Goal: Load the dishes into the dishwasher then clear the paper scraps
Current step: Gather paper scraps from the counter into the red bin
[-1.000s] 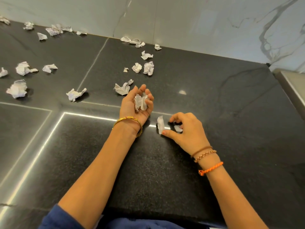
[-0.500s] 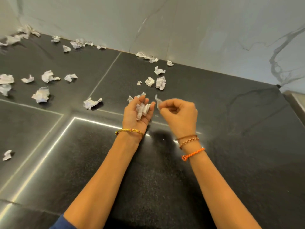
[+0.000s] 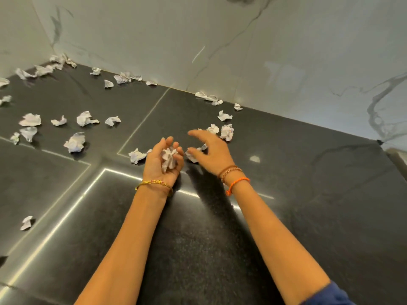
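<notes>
**Right hand nearest the next scrap, left hand serving as the holder**

While no dishes or dishwasher show in this view, the dark stone countertop fills it, running from the near edge to the white marble wall at the far side, and crumpled paper scraps lie scattered over its far and left parts. That suggests the work is in the paper-clearing half of the task, with much still to gather.

The largest cluster lies far left along the wall and across the left slabs, well apart from both hands. A smaller group, the pair of scraps, sits just beyond the right hand. One scrap lies just left of the left hand, close to its fingers.

The left hand is palm up, fingers curled loosely around a wad of collected paper. The right hand is spread, fingers apart and blurred, holding nothing that can be made out. Directly beneath its fingers lies the nearest scrap, between the two hands and a little to the far side; whether the fingers touch it cannot be told.

The coming move probably turns on that: the right hand is nearer and free, so a short downward pinch would take it, then a small shift left to the cupped palm.
</notes>
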Action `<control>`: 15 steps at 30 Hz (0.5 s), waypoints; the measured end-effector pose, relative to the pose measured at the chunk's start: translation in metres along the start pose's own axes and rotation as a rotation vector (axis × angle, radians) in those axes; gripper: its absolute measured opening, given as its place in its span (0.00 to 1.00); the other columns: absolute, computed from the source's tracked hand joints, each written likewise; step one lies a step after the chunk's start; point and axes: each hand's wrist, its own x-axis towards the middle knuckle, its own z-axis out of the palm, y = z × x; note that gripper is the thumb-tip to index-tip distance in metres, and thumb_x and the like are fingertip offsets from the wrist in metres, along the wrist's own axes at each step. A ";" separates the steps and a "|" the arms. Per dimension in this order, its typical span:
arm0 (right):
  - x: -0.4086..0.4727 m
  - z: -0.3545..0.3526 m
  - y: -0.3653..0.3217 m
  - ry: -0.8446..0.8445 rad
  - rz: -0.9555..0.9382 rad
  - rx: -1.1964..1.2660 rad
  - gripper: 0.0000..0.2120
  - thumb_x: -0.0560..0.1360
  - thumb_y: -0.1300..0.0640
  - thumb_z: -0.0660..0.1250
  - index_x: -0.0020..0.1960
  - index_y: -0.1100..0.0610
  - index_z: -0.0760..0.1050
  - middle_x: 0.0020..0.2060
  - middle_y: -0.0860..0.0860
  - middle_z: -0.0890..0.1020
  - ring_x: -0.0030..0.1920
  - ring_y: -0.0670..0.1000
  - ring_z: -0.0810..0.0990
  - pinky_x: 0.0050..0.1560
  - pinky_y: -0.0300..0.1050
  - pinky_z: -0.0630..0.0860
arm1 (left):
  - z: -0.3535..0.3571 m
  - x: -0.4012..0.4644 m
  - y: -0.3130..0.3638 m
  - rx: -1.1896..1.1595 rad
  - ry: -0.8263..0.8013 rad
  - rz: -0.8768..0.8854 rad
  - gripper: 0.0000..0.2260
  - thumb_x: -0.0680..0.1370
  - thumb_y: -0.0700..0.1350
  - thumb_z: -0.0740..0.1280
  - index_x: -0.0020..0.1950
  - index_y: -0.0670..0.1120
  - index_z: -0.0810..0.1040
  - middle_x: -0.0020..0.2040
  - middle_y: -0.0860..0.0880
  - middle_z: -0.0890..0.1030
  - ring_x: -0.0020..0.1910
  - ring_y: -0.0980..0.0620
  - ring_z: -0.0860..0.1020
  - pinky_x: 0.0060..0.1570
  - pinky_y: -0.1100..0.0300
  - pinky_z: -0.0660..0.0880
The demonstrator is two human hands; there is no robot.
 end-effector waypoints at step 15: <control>-0.003 0.000 -0.006 0.289 0.034 0.495 0.10 0.69 0.68 0.70 0.45 0.54 0.80 0.45 0.51 0.81 0.49 0.50 0.81 0.49 0.36 0.77 | 0.005 0.003 -0.013 -0.080 -0.109 -0.094 0.14 0.80 0.48 0.56 0.45 0.41 0.75 0.42 0.43 0.78 0.40 0.47 0.80 0.40 0.53 0.80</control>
